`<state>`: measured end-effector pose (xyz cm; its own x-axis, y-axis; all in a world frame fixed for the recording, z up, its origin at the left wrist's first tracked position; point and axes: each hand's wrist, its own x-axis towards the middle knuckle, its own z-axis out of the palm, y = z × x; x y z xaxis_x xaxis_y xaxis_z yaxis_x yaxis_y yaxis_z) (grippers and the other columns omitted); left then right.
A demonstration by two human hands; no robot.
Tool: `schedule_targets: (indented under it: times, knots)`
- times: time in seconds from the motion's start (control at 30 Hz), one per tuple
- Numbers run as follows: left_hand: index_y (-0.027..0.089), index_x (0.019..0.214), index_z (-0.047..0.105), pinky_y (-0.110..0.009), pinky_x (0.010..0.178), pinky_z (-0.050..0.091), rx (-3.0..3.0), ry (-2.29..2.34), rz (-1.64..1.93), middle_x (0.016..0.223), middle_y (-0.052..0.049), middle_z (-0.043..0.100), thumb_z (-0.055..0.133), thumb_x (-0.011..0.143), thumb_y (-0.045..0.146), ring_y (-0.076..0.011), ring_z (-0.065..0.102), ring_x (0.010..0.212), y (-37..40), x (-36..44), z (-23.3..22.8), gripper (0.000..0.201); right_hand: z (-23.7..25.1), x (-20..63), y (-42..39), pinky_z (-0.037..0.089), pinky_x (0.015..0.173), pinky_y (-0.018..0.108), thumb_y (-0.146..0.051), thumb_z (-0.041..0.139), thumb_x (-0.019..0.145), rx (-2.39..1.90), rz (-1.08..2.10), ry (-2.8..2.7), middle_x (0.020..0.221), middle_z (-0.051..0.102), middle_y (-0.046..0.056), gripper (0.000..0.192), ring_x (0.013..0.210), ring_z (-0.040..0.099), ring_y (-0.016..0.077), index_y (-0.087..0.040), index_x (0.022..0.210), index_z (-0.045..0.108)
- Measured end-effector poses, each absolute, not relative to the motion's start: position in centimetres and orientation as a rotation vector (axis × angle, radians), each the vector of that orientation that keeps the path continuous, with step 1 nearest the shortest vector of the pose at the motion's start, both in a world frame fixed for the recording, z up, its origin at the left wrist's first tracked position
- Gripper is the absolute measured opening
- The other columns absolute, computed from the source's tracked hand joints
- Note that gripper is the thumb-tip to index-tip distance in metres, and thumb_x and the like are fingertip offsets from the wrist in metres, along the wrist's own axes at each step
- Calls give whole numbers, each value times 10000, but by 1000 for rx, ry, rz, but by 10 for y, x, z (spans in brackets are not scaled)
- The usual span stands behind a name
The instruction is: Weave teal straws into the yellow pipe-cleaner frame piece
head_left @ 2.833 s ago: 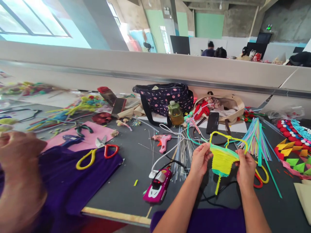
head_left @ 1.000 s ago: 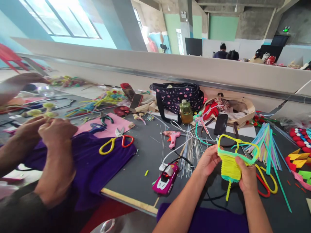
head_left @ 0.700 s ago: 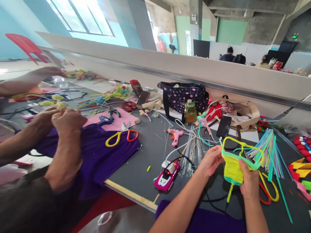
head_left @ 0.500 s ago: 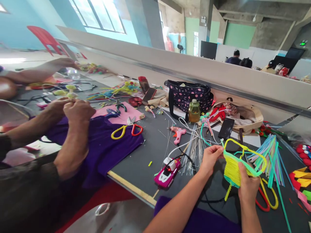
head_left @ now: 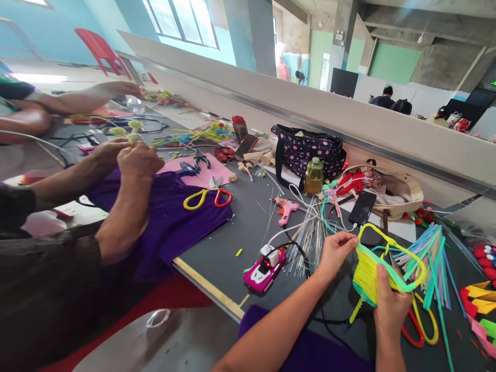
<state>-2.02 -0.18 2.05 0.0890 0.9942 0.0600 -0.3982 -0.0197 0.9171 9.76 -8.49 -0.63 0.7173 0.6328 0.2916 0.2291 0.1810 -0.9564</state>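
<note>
Between my two hands is a small yellow pipe-cleaner basket (head_left: 364, 274) with a green rim, a yellow loop above it and a short yellow stem poking out below. My left hand (head_left: 338, 254) is closed in a pinch at the rim's left corner. My right hand (head_left: 392, 302) grips the basket's right side, its thumb pressed on the front wall and its fingers hidden behind. Close to my right hand lie scissors (head_left: 429, 320) with red and yellow handles, and a bundle of pastel pipe cleaners (head_left: 430, 263).
A pink glue gun (head_left: 285, 211), loose wires (head_left: 304, 253) and a magenta power strip (head_left: 263, 271) with cables lie left of my hands. Behind stand a bottle (head_left: 313, 176), a dotted bag (head_left: 306, 150) and a phone (head_left: 362, 209). At left, a co-worker's hands (head_left: 137, 160) hold pale fuzzy flowers.
The head view has shifted a little, so the surroundings sit further right. My hands keep their hold on the basket, which is tilted slightly differently.
</note>
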Motion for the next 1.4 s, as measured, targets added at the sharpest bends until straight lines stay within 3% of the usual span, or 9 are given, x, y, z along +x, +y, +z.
schedule_targets:
  times: [0.17, 0.6, 0.8, 1.0, 1.4]
  knots:
    - [118, 718, 719, -213, 572, 422, 842, 769, 1192, 653, -27, 652, 834, 568, 357, -93, 533, 561, 0, -22, 20, 305, -3, 96, -87, 511, 602, 293, -513, 722, 685, -1384, 374, -795, 694, 677, 58, 404, 632, 613, 190, -118, 768, 697]
    - [110, 784, 705, -241, 656, 454, 718, 467, 884, 779, -66, 664, 825, 611, 382, -123, 604, 675, 6, -35, 18, 344, 4, 94, -82, 570, 645, 359, -373, 824, 590, -1244, 713, -414, 731, 704, 33, 388, 683, 671, 226, -131, 868, 703]
    - [100, 772, 687, -242, 696, 438, 666, 342, 807, 724, -46, 628, 817, 633, 369, -118, 585, 675, 5, -35, 18, 329, 7, 98, -79, 579, 621, 355, -371, 846, 529, -1239, 820, -317, 745, 720, 65, 438, 686, 690, 251, -114, 851, 699]
    - [117, 759, 649, -230, 684, 424, 544, 226, 744, 782, -20, 606, 850, 591, 271, -94, 562, 667, 3, -35, 18, 304, 14, 98, -80, 580, 617, 320, -340, 846, 523, -1183, 948, -267, 787, 727, 44, 420, 672, 690, 218, -130, 852, 691]
    - [145, 720, 628, -239, 662, 393, 659, 446, 998, 765, -41, 634, 807, 574, 321, -127, 559, 678, -5, -28, 32, 290, 15, 90, -84, 575, 566, 348, -390, 838, 553, -1289, 744, -306, 714, 710, 73, 442, 653, 686, 255, -100, 849, 685]
